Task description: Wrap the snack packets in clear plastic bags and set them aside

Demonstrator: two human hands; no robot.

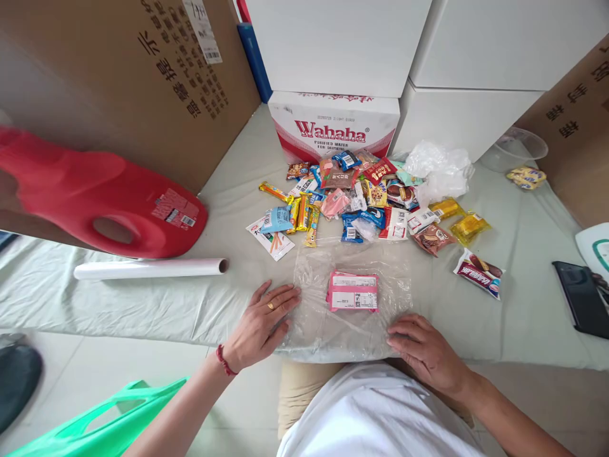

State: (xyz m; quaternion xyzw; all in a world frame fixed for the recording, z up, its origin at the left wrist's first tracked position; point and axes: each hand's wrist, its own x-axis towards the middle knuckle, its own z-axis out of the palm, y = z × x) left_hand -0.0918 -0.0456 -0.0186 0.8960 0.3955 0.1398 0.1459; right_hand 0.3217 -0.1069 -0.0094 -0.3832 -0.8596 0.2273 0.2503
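A sheet of clear plastic film [311,327] lies spread at the front edge of the cloth-covered surface. On its middle rests a pink packet [354,298] with a white printed label. My left hand [266,320], with a ring and a red bracelet, lies with fingers stretched out on the film's left edge. At the lower right edge of the film rests my right hand [425,349], its fingers extended and lightly bent. Neither hand touches the packet. Just beyond the film is a heap of wrapped snacks [375,193].
A roll of film [152,268] and a big red jug [143,216] lie left. A Wahaha carton [333,120] stands behind the snacks. Crumpled plastic bags [440,171], a clear bowl [516,149] and a phone [583,298] are right. A green bag [109,419] is below left.
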